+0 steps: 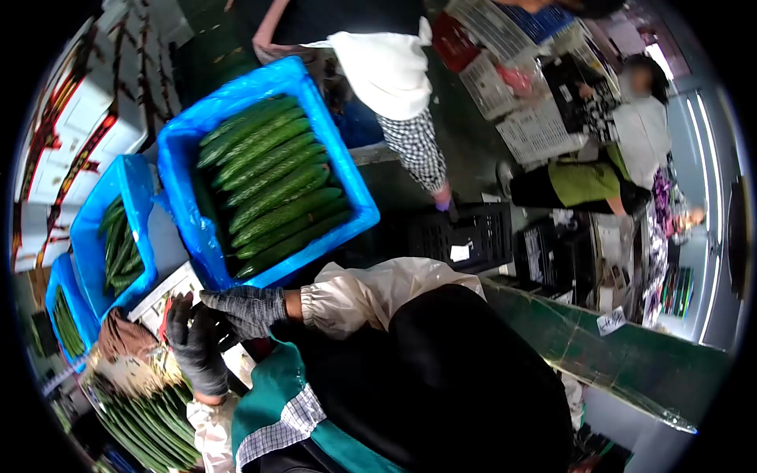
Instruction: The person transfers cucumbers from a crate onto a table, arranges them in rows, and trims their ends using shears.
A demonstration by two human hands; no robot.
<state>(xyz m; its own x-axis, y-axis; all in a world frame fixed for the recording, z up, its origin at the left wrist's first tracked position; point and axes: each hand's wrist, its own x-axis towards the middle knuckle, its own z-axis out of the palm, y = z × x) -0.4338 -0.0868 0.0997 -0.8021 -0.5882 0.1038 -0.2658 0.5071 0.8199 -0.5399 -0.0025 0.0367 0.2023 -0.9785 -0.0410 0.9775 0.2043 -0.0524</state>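
My left hand (195,347), in a grey knitted glove, has its fingers curled at the lower left. A small red item (165,319) shows at its fingertips, too covered to name. My right hand (251,307), gloved alike, reaches across to meet the left, fingers closed together; what lies between the hands is hidden. Close by are a brown cloth (126,335) and a pile of long green cucumbers (142,422). Just above the hands stands a crate lined with blue plastic (347,173), with cucumbers (272,185) laid in rows.
Two smaller blue-lined crates (87,229) (59,276) of cucumbers stand left, near stacked white boxes (83,118). A person in white (386,75) bends beyond the big crate. Another person (583,181) is among crates at right. A black crate (473,232) and green ledge (599,347) lie right.
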